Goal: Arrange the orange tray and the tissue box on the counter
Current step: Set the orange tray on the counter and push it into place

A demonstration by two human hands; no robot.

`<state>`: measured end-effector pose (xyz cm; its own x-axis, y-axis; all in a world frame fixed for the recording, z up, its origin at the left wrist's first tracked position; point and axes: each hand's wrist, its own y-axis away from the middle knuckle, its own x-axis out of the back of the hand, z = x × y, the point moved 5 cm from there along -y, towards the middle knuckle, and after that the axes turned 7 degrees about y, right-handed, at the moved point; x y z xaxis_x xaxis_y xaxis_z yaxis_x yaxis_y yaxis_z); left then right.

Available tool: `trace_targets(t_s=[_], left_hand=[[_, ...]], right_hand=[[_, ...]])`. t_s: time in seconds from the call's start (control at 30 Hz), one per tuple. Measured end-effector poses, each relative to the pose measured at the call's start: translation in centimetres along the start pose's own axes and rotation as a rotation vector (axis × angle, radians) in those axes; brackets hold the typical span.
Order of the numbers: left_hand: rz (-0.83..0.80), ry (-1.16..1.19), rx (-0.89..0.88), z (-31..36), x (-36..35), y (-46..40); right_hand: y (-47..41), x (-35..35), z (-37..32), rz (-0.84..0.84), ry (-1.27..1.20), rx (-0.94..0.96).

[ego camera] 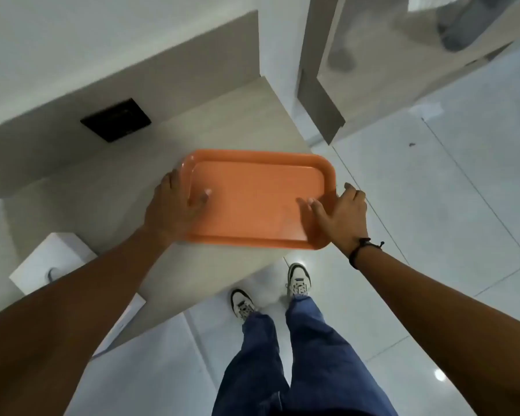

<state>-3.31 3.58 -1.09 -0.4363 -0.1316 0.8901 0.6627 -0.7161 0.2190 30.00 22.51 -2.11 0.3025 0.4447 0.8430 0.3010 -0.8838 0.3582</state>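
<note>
An empty orange tray point(252, 199) lies at the right end of the beige counter point(102, 205), its right edge reaching past the counter's corner. My left hand point(174, 208) grips the tray's left rim, thumb on the inside. My right hand point(339, 216) holds the right rim, thumb inside and fingers around the edge. A white tissue box point(50, 259) stands on the counter at the lower left, partly hidden by my left forearm.
A black wall plate point(116, 120) sits on the backsplash behind the counter. A beige partition point(321, 94) rises to the right of the counter's end. Glossy white floor tiles point(433, 205) spread to the right, with my feet point(270, 292) close to the counter's front.
</note>
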Motion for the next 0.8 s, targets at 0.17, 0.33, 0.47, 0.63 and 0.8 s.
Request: trace_targets(t_s=[0.17, 0.33, 0.47, 0.63, 0.8], left_hand=[[0.009, 0.107, 0.193, -1.2, -0.7, -0.5], [0.09, 0.221, 0.28, -2.4, -1.0, -0.7], [0.131, 0.263, 0.334, -3.6, -0.7, -0.3], [0.219, 0.322, 0.424, -6.4, 0.1, 0.8], [0.297, 0.403, 0.54, -10.3, 0.8, 2.5]], right_hand=[[-0.9, -1.3, 0.9, -0.038, -0.089, -0.111], [-2.2, -2.0, 1.0, -0.013, -0.092, -0.17], [-3.2, -2.3, -0.1, -0.022, -0.067, -0.142], [-5.3, -3.3, -4.0, -0.037, -0.044, -0.041], [-7.3, -4.8, -9.6, -0.061, 0.001, 0.072]])
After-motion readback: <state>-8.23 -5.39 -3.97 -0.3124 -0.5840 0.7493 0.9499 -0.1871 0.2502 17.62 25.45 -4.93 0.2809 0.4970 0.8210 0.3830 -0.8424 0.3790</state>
